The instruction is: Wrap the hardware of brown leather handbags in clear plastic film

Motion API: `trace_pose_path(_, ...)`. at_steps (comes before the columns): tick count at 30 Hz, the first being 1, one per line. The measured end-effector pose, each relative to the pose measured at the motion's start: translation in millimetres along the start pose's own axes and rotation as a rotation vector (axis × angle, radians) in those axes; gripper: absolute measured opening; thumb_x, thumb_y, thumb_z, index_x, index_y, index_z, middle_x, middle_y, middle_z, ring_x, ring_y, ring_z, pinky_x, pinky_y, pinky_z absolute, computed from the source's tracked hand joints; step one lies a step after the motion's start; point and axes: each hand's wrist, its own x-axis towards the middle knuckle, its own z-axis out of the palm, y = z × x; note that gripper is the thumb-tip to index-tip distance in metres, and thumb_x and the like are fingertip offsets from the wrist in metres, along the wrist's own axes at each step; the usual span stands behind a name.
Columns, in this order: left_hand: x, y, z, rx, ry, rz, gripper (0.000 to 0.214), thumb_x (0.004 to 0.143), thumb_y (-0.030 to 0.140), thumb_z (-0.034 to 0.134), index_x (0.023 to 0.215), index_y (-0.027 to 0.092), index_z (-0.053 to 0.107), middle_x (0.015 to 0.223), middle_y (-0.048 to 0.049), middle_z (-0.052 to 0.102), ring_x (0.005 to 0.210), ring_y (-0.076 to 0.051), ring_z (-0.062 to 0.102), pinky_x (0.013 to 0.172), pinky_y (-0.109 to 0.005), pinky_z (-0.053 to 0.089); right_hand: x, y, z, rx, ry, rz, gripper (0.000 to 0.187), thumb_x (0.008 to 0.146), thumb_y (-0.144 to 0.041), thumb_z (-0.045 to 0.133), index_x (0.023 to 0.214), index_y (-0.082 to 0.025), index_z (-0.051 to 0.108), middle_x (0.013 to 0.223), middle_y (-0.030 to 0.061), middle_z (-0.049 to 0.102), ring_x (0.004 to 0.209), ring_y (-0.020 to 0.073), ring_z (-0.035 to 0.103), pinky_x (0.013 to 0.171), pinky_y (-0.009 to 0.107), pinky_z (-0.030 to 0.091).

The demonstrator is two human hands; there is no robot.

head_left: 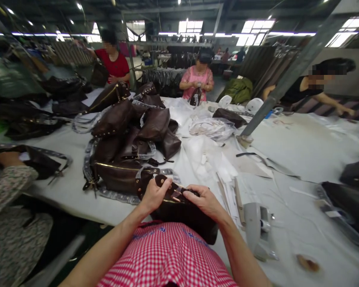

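Observation:
Close to my body, a dark brown leather handbag (194, 217) rests at the table's front edge. Its studded strap (176, 192) runs between my two hands, with brass-coloured hardware showing in the middle. My left hand (155, 193) pinches the strap's left part, thumb on top. Farther right, my right hand (206, 200) is closed on the strap near the hardware, thumb and forefinger together. Left of the bag lies a pile of similar brown handbags (116, 177), some with straps in clear plastic wrap.
A grey machine (255, 229) stands at right beside paper strips (227, 195). Plastic bags (211, 127) cover the table's middle. A slanted metal post (275, 95) rises at right. Several co-workers surround the table, one with a patterned sleeve (10, 187) close at left. More dark bags (350, 203) lie far right.

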Motion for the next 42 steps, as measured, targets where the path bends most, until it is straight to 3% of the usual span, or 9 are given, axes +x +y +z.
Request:
trace_pose_path(5,6.2,-7.2,-11.6,-0.258,0.142,-0.245,0.040,0.080,0.052,0.055,0.061,0.017,0.051,0.052,0.0038,0.048,0.047,-0.011,0.045,0.047,-0.022,0.036,-5.1,2.9,-1.2,0.157,0.002,0.037,0.029,0.078,-0.045,0.063,0.081,-0.017,0.070,0.068,-0.0021,0.062,0.062,0.0121,0.051,0.060,0.024,0.037)
trace_pose_path(12,1.6,30.2,-28.6,-0.218,-0.481,0.095,0.027,0.087,0.037,0.052,0.076,0.014,0.060,0.072,-0.0003,0.055,0.070,-0.013,0.051,0.066,-0.025,0.042,-11.0,13.5,-11.3,0.301,-0.060,0.038,0.022,0.080,-0.037,0.064,0.091,-0.020,0.072,0.084,-0.0006,0.070,0.075,0.0139,0.059,0.072,0.025,0.042)
trace_pose_path(17,1.7,44.8,-28.1,-0.103,-0.607,0.210,0.021,0.089,0.032,0.052,0.080,0.015,0.059,0.079,-0.0021,0.056,0.076,-0.015,0.053,0.073,-0.028,0.044,-12.2,11.7,-12.4,0.325,-0.142,-0.009,0.016,0.079,-0.030,0.064,0.089,-0.019,0.071,0.083,-0.0006,0.070,0.077,0.0141,0.060,0.077,0.026,0.043)
trace_pose_path(23,13.9,29.9,-28.7,0.017,-0.775,0.370,0.041,0.077,0.028,0.068,0.114,0.019,0.052,0.137,-0.0131,0.044,0.129,-0.029,0.039,0.108,-0.046,0.032,-9.6,16.5,-15.8,0.491,-0.113,-0.054,0.013,0.072,-0.024,0.062,0.082,-0.018,0.070,0.079,-0.0003,0.069,0.074,0.0151,0.058,0.074,0.027,0.043)
trace_pose_path(27,18.1,17.6,-3.6,0.153,-0.740,0.433,0.057,0.080,0.015,0.053,0.134,0.020,0.036,0.135,-0.0118,0.048,0.128,-0.024,0.043,0.113,-0.048,0.026,-5.0,20.9,-16.3,0.580,-0.139,-0.081,0.013,0.068,-0.023,0.061,0.077,-0.017,0.068,0.076,0.0000,0.068,0.070,0.0153,0.057,0.071,0.028,0.043)
trace_pose_path(33,27.8,-16.4,34.1,0.535,-0.676,0.458,0.028,0.086,0.021,0.050,0.113,0.018,0.050,0.101,-0.0085,0.064,0.094,-0.023,0.060,0.091,-0.040,0.046,-11.9,22.1,-22.4,0.643,-0.149,-0.148,0.010,0.066,-0.026,0.065,0.069,-0.017,0.067,0.068,0.0009,0.065,0.067,0.0163,0.055,0.068,0.030,0.043)
trace_pose_path(37,56.2,-53.7,12.2,0.781,-0.487,0.236,0.035,0.083,0.009,0.044,0.117,0.016,0.049,0.104,-0.0127,0.065,0.101,-0.025,0.061,0.089,-0.040,0.045,-26.8,24.6,-41.7,0.799,0.103,-0.291,0.016,0.067,-0.036,0.067,0.067,-0.020,0.064,0.059,-0.0006,0.059,0.061,0.0168,0.053,0.069,0.034,0.045)
trace_pose_path(39,71.2,-63.9,-5.9,0.770,-0.304,0.099,0.046,0.080,0.015,0.054,0.125,0.013,0.043,0.115,-0.0159,0.062,0.112,-0.028,0.057,0.093,-0.040,0.044,-27.5,26.6,-50.3,0.769,0.270,-0.206,0.014,0.068,-0.034,0.069,0.072,-0.021,0.066,0.064,-0.0005,0.061,0.060,0.0151,0.052,0.066,0.031,0.044)
trace_pose_path(42,81.3,-64.1,-24.3,0.714,-0.187,0.132,0.070,0.074,0.027,0.066,0.136,0.013,0.035,0.128,-0.0160,0.055,0.125,-0.031,0.047,0.102,-0.042,0.039,-17.5,30.9,-59.8,0.733,0.541,-0.112,0.015,0.067,-0.030,0.071,0.078,-0.021,0.066,0.071,-0.0011,0.064,0.063,0.0137,0.053,0.062,0.028,0.042)
